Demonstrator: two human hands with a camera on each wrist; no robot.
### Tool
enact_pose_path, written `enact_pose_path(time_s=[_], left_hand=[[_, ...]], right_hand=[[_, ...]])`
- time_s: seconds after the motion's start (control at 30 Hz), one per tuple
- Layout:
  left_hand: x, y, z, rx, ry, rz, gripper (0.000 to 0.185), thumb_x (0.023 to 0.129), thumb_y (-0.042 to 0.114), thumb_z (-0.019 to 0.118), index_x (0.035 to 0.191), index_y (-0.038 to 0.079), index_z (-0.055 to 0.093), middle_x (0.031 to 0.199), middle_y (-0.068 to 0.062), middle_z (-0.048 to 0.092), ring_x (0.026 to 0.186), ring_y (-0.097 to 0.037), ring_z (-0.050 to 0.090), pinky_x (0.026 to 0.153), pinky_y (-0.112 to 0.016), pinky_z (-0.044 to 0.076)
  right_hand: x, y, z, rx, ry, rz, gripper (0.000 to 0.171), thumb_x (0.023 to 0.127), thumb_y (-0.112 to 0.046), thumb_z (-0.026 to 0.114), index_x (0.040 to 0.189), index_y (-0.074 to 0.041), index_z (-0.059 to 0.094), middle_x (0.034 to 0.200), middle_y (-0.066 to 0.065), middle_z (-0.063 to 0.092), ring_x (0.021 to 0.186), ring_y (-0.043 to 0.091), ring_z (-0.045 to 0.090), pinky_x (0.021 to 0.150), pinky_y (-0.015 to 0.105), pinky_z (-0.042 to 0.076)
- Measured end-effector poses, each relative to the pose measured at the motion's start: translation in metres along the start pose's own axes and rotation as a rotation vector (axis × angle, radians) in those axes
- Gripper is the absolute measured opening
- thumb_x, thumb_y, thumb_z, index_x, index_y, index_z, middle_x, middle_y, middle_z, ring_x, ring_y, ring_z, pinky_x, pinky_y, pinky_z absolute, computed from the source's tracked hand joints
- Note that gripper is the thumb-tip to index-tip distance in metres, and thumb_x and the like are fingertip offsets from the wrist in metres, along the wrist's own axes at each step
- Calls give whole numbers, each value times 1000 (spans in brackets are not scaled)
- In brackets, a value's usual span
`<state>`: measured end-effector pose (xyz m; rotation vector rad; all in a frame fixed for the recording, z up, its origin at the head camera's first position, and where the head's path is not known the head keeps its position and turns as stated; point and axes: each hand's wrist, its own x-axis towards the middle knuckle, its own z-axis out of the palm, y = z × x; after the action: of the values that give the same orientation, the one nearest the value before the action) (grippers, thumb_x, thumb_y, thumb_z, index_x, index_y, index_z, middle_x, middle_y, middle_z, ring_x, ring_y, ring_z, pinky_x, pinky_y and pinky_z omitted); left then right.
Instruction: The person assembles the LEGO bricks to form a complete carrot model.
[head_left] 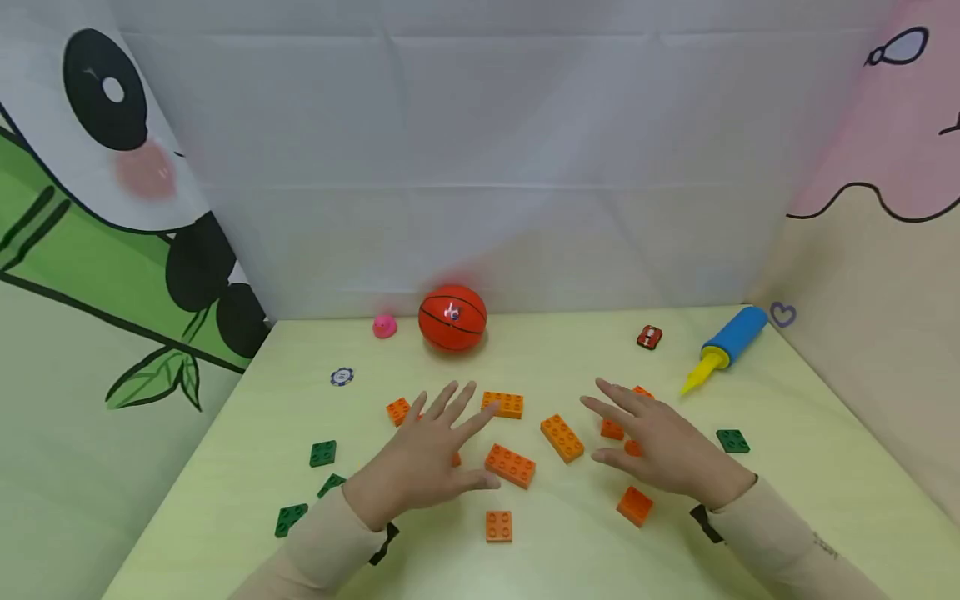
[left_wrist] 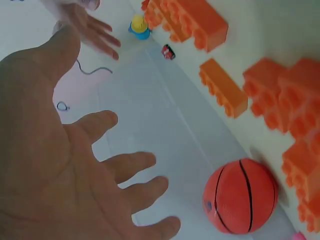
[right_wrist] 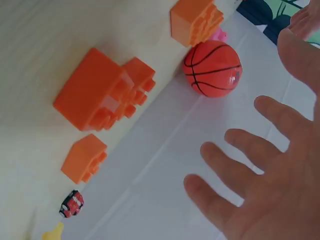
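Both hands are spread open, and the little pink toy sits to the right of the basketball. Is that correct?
Not quite: in the head view, the pink toy sits to the left of the basketball. The left hand and right hand are indeed spread open.

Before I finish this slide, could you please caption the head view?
Left hand and right hand outspread above scattered orange building bricks, a basketball behind.

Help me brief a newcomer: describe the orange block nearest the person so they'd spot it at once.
On the pale table, look between the left hand and right hand. Find the lowest long orange block in the head view; just below it lies the small orange block. Its square top shows four studs, unlike that longer neighbour.
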<state>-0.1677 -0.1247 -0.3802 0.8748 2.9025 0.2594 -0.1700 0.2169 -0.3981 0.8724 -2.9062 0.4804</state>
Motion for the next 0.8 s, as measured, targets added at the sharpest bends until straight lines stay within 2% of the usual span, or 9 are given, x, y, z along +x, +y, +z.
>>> enact_pose_path(time_s=[0.13, 0.2, 0.33, 0.47, 0.57, 0.63, 0.8], left_hand=[[1, 5, 8, -26, -91, 45, 81, 89, 70, 54, 157, 31, 32, 163, -7, 27, 150, -32, 21, 118, -60, 19], [1, 9, 12, -28, -116, 60, 75, 91, 61, 61, 154, 28, 40, 159, -7, 35, 148, -31, 29, 117, -57, 25], [-4, 14, 22, -23, -110, 99, 55, 92, 49, 68, 140, 24, 58, 145, -2, 52, 136, -25, 46, 110, -49, 40], [-12, 18, 31, -25, -96, 142, 40, 90, 43, 73, 124, 23, 69, 128, 3, 62, 119, -19, 57, 99, -41, 50], [-15, 21, 35, -6, -92, 183, 34, 87, 39, 77, 116, 23, 72, 113, 7, 66, 101, -12, 61, 90, -32, 53], [-15, 22, 37, -5, -99, 211, 31, 84, 34, 80, 112, 22, 73, 103, 9, 66, 88, -7, 59, 80, -26, 53], [-11, 27, 42, -31, -139, 231, 24, 85, 31, 80, 106, 23, 72, 90, 14, 63, 75, -2, 53, 71, -20, 49]], right_hand=[[5, -9, 5, 34, -61, -12, 63, 95, -53, 61, 150, -25, 47, 153, 5, 44, 124, 29, 56, 99, 51, 49], [9, -14, 9, 34, -90, -28, 59, 95, -48, 64, 146, -23, 51, 148, 4, 50, 127, 29, 54, 101, 50, 48], [22, -28, 20, 4, -132, -111, 54, 95, -42, 67, 143, -21, 55, 140, 1, 56, 124, 24, 57, 100, 45, 50], [35, -45, 30, -59, -191, -208, 54, 95, -39, 67, 145, -25, 52, 141, 1, 56, 125, 24, 56, 100, 46, 49], [42, -56, 38, -100, -216, -279, 47, 96, -38, 65, 141, -23, 55, 140, 3, 57, 125, 24, 56, 103, 47, 47], [44, -61, 43, -116, -204, -298, 40, 96, -38, 65, 133, -22, 61, 136, 1, 60, 122, 23, 58, 102, 46, 47], [46, -65, 49, -111, -137, -274, 20, 93, -36, 69, 106, -20, 68, 111, -5, 67, 101, 15, 64, 91, 38, 51]])
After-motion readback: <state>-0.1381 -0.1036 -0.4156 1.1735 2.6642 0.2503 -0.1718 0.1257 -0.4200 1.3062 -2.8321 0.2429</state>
